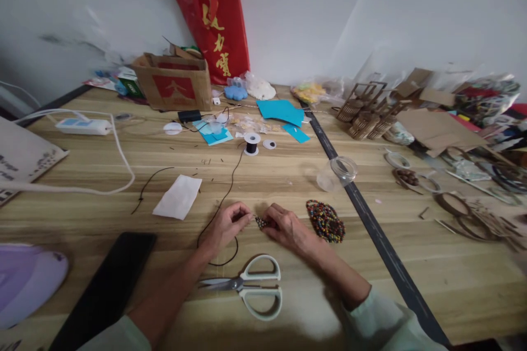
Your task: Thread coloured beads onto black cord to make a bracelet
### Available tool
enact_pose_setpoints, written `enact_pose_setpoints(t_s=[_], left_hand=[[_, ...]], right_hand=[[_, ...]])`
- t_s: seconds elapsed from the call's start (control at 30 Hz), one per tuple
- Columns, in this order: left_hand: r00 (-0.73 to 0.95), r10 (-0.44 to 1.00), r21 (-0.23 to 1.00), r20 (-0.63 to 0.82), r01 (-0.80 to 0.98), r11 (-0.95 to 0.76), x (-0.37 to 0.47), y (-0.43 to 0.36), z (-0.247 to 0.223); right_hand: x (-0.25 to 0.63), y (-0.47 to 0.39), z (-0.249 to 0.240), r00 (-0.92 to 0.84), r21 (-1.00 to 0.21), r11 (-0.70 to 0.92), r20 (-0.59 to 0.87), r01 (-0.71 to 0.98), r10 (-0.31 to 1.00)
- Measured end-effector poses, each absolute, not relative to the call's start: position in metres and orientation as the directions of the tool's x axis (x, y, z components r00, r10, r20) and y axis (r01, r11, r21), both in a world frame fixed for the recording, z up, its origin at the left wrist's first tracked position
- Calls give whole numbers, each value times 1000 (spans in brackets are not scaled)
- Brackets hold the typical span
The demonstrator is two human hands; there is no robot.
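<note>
My left hand [230, 224] is closed in a pinch at the end of a thin black cord [231, 182], beside a small beaded piece [260, 222]. The cord comes from the spool [252, 143] and loops around under my left wrist. Fingers of my right hand [287, 225] are wrapped over the beaded piece, which shows dark and pale beads; the rest of it is hidden. Close to my right hand lies a coiled heap of multicoloured bead strings [325, 221]. White-handled scissors [247, 284] rest below both hands, blades pointing left.
A white paper [178, 197] and a cut cord piece [144, 189] lie left. A dark phone-like slab [109, 285] is at lower left. Clear round containers [337, 173] stand right of centre. Blue cards [281, 112], a cardboard box [173, 82] and small woven baskets [364, 112] are farther back.
</note>
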State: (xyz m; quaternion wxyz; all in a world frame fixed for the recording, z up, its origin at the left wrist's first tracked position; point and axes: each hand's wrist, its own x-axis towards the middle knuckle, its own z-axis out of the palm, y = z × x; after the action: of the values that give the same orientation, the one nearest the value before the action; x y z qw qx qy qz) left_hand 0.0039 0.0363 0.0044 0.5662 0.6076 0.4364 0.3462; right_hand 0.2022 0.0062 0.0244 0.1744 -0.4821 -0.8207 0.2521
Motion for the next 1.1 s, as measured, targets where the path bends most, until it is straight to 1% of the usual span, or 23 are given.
enact_pose_setpoints(t_s=[0.23, 0.37, 0.43, 0.5, 0.6, 0.7, 0.8, 0.93, 1.1], left_hand=[[382, 922, 991, -57, 136, 5, 3, 36, 6], [373, 927, 989, -43, 145, -13, 3, 36, 4], [382, 923, 991, -46, 133, -6, 3, 36, 2], [392, 919, 992, -52, 124, 4, 2, 36, 1], [392, 917, 991, -67, 133, 16, 2, 35, 0], [390, 918, 991, -69, 132, 18, 2, 35, 1], [387, 920, 992, -65, 126, 17, 2, 35, 3], [377, 924, 994, -70, 101, 34, 2, 36, 4], [366, 928, 996, -69, 77, 43, 3, 37, 1]], right_hand=[[193, 7, 14, -510, -551, 502, 153, 667, 846], [193, 6, 13, -494, -622, 524, 241, 582, 835], [194, 6, 11, -434, -677, 511, 302, 530, 849], [196, 7, 8, -332, -732, 473, 345, 490, 878], [198, 8, 2, -193, -799, 392, 342, 457, 920], [199, 9, 1, -144, -811, 374, 348, 450, 927], [199, 9, 4, -200, -768, 460, 415, 447, 888], [198, 8, 7, -331, -656, 599, 499, 459, 801], [194, 6, 4, -512, -482, 721, 508, 498, 693]])
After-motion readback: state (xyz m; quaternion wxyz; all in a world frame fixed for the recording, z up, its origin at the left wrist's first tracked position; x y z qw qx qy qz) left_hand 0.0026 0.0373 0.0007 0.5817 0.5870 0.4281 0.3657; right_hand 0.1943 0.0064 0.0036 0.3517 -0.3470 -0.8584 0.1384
